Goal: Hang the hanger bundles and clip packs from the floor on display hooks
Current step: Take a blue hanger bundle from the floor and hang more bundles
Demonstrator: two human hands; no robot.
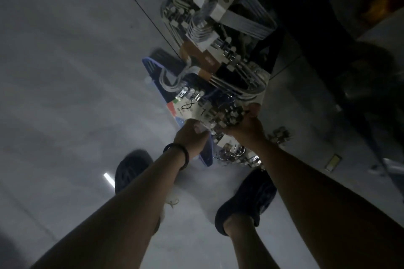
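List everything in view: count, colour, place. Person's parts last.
hanger bundles: at least three, white-grey with card sleeves, piled on the floor, top centre
dark hangers: one bundle, black, left edge of the pile
blue hangers: one bundle, blue, under the pile, beside the left wrist
clip pack: one, metallic clips on a white card, held between both hands
other clip packs: at least two, metallic, on the floor near the right shoe
floor: one, pale grey, glossy
shoes: two, dark, bottom centre
wristband: one, black, left wrist
left hand: grips the pack's card edge
right hand: grips the pack's clip side
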